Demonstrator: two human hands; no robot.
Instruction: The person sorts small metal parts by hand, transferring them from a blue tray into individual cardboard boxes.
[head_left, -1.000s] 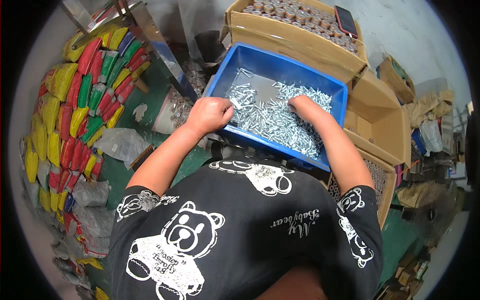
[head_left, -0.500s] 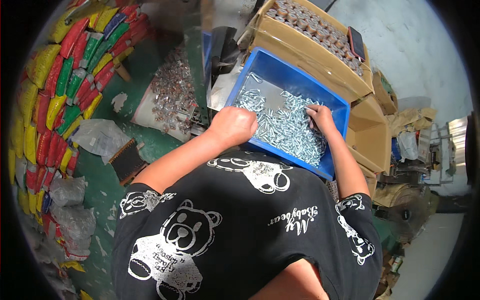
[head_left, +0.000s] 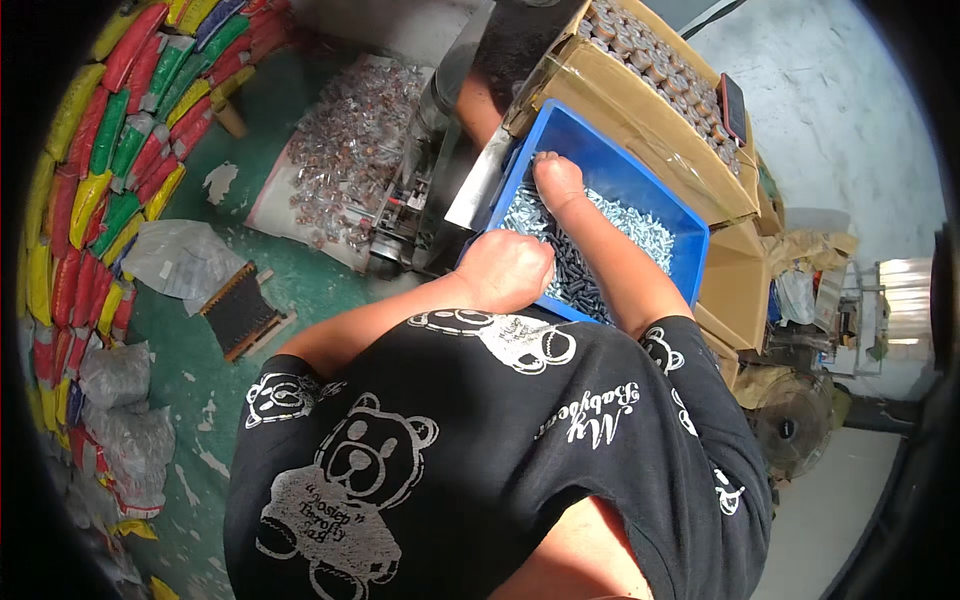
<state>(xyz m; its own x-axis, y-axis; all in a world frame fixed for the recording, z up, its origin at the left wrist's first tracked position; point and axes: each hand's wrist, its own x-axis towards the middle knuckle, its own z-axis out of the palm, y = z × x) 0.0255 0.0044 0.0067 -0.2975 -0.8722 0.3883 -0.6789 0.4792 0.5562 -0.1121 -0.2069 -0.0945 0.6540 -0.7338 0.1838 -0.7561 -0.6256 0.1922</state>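
Observation:
A blue plastic bin [head_left: 690, 262] stands in front of me, holding a heap of small silvery metal pins [head_left: 640, 228]; some lie dark in my arm's shadow. My left hand [head_left: 507, 270] is a closed fist at the bin's near left edge, its back toward me, and anything inside is hidden. Over the far left part of the bin is my right hand [head_left: 558, 178], fingers curled together; what they hold, if anything, does not show. My right forearm crosses above the pins.
Cardboard boxes [head_left: 640, 130] of round brown rolls stand behind the bin, a phone-like device [head_left: 733, 107] on top. Left of the bin is a metal machine [head_left: 405, 215]. Many small wrapped pieces [head_left: 345, 150] lie on a floor sheet. Colourful sacks [head_left: 95, 215] are stacked far left.
My right hand has moved from the pins on the bin's right side to its far left part. My left hand stays closed at the near left edge. The view has shifted slightly.

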